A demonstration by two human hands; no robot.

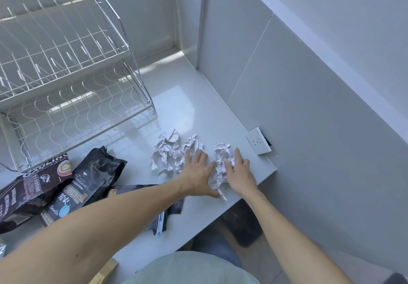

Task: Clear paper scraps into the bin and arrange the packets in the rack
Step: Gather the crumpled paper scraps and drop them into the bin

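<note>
**Both hands on the scraps at the counter's edge**

The white counter [187, 98] fills the middle of the view, ending against a grey wall at the right. A two-tier white wire rack [66, 67] stands at the far left of it, both tiers bare.

Dark packets [88, 180] lie flat on the counter just in front of the rack, overlapping one another: one with "Treasure" lettering on top, a brown-and-white one to its left, and another black one partly hidden under the left forearm, near the counter's front edge.

The scraps [174, 151], crumpled white paper, sit on the counter to the right of the packets, well clear of the rack. They form a loose cluster at the left and one separate wad [221, 166] at the right, close to the counter's right corner.

The left hand [197, 177] is spread wide, palm down, fingers on the cluster's near edge and thumb against the wad. The right hand [239, 173] lies on the wad's other side, fingers loosely curled against the paper, so the wad is pressed between the two hands rather than gripped in either.

A white socket [258, 140] lies by the wall, just beyond the right hand.

No bin is in view.
</note>
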